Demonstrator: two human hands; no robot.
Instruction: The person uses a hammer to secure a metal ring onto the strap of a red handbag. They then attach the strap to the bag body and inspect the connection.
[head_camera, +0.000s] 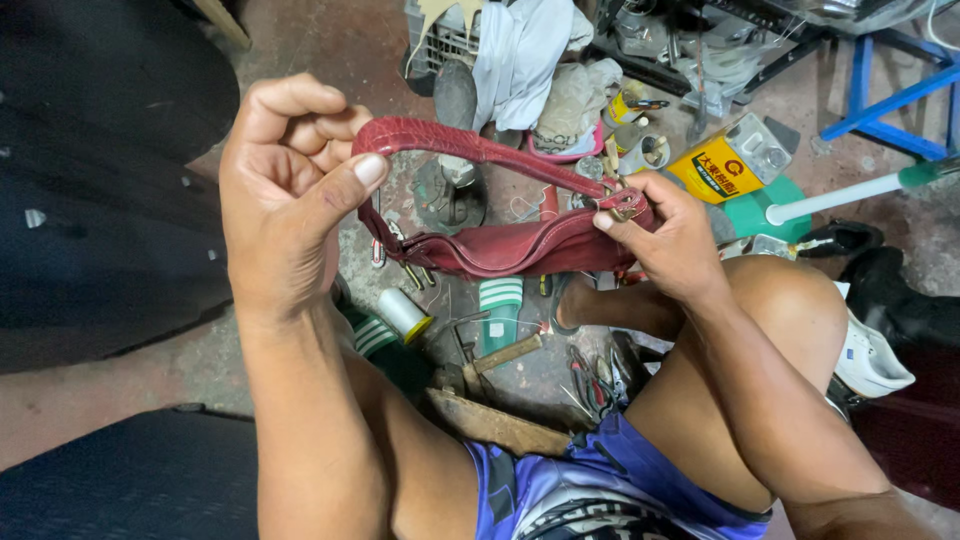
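Note:
I hold a small dark-red leather bag (510, 245) flat and edge-on in front of me, its red strap (470, 148) arching above it. My left hand (285, 190) is closed around the left end of the strap, thumb pressed against it. My right hand (665, 235) pinches the right end of the bag where the strap meets a brass buckle (627, 205). Several small metal fittings (405, 268) dangle under the bag's left side.
On the floor below lie a hammer (500, 355), a spool of white thread (404, 313), pliers (590, 385), a green-and-white sandal (498, 310) and a wooden board (500, 425). Farther off are a yellow glue can (722, 165), white cloth (520, 55), a blue metal frame (885, 105) and a white shoe (868, 360).

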